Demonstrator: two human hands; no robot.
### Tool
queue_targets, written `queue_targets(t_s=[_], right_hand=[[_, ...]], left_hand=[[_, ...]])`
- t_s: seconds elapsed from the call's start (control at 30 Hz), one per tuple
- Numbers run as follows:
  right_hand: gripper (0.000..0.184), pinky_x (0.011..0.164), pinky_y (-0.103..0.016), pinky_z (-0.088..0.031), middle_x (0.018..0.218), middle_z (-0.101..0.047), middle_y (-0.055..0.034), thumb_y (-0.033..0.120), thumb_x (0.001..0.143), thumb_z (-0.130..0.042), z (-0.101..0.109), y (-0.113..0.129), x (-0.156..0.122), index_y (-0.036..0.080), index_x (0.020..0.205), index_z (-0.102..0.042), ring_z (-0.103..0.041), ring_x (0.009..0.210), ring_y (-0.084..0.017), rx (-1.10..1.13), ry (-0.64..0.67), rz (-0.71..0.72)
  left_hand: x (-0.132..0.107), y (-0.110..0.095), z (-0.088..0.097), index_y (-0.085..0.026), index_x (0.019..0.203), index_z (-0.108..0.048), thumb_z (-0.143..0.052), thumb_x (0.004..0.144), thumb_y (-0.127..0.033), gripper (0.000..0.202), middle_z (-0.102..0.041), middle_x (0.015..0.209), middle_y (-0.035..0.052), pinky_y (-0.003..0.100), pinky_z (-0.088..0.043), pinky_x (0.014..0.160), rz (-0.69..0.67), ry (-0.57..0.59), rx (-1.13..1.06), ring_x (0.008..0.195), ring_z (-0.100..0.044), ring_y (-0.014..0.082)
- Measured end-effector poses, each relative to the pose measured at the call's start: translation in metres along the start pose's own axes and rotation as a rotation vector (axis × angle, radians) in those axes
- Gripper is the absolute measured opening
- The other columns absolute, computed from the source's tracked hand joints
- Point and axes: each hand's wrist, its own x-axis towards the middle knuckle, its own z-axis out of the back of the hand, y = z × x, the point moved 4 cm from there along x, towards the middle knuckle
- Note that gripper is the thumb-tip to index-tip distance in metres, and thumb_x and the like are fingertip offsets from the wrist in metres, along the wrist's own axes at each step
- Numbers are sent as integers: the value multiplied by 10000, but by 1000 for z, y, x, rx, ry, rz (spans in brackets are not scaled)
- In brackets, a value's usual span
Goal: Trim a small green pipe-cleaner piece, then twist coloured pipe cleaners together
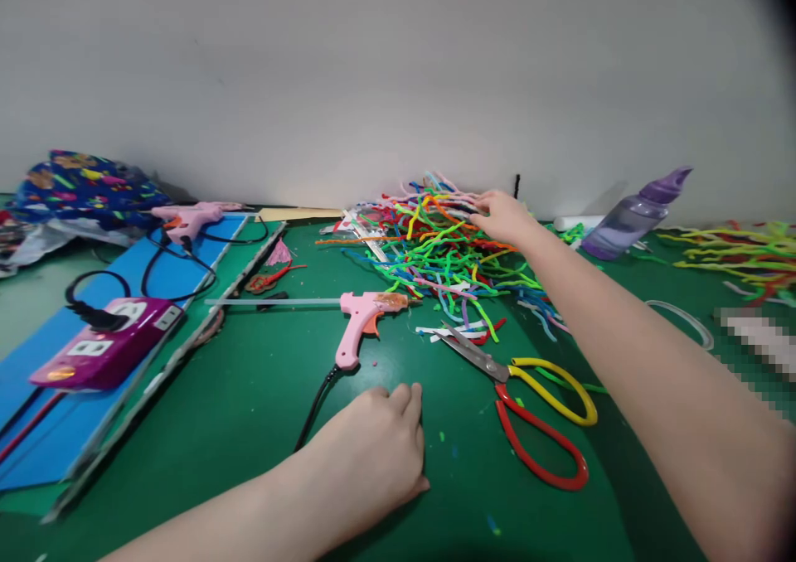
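Note:
My right hand (pixel 505 216) reaches over the back of a tangled heap of colourful pipe cleaners (pixel 439 251), its fingers slightly apart and their tips at the strands. On the green table my left hand (pixel 389 438) rests knuckles up with the fingers curled in; whatever is under them, if anything, is hidden. Just beyond it lies a pink hot glue gun (pixel 356 330) with a long glue stick out of its rear. Between my two arms are scissors (pixel 497 371) with one yellow and one red handle, blades partly spread.
A purple power strip (pixel 112 346) sits on a blue board (pixel 37 429) at left, with a second glue gun (pixel 186 218) behind. Patterned cloth (pixel 87 185) is bunched at back left. A tilted purple bottle (pixel 631 218) and more pipe cleaners (pixel 740 255) are at right.

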Motion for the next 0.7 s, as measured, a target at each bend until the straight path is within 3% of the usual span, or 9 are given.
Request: queue_targets(t_s=[0.1,0.2,0.3,0.4,0.47,0.57,0.7], right_hand=[[433,926,-455,-384,1287,-487,-160,366,792,-519,7,4,-2,138,1156,-576,-499,1120,-318,-22,-93,-18],[596,1024,-514,-279,1362,-386,-179,398,771,-552,14,9,-7,119,1287,-444,-379,1241,-330,-44,-175,14],[761,1054,-590,-158,1441,-255,-190,427,755,-571,20,13,-11,125,1386,-271,-255,1313,-349,-43,-225,11],[879,1041,-624,-131,1488,-124,-202,458,741,-580,26,10,-9,121,1423,-140,-184,1341,-365,17,-290,-90],[843,1044,-601,-170,1484,-110,-211,442,767,-552,30,4,-6,103,1416,-134,-175,1351,-351,84,-368,-173],[590,1053,-516,-243,1443,-208,-187,328,862,-415,39,-5,-3,121,1381,-224,-235,1343,-284,187,-535,-244],[411,1033,-382,-317,1357,-338,-170,171,904,-245,57,-3,-14,135,1304,-334,-350,1260,-197,232,-728,-134]], left_hand=[[0,-2,-2,-85,1092,-639,-448,868,-460,477,-511,1284,231,335,-491,661,-9,0,13,989,-591,279],[-1,-2,-2,-82,1085,-640,-440,872,-462,479,-516,1276,234,330,-482,654,-10,-32,23,987,-590,277],[-2,-3,-3,-80,1084,-639,-437,874,-461,480,-522,1269,234,325,-472,643,-8,-55,31,983,-590,272],[-3,-4,-4,-84,1087,-637,-437,875,-456,472,-525,1265,232,320,-462,640,-3,-64,39,975,-591,264],[-3,-5,-5,-85,1083,-637,-442,873,-453,467,-526,1262,233,321,-458,634,-1,-71,46,969,-590,264],[-4,-6,-6,-85,1083,-636,-454,866,-453,465,-531,1256,236,327,-455,619,-2,-88,51,957,-590,272],[-4,-6,-5,-83,1087,-635,-454,868,-448,463,-543,1240,238,322,-451,610,-2,-84,55,945,-595,270]])
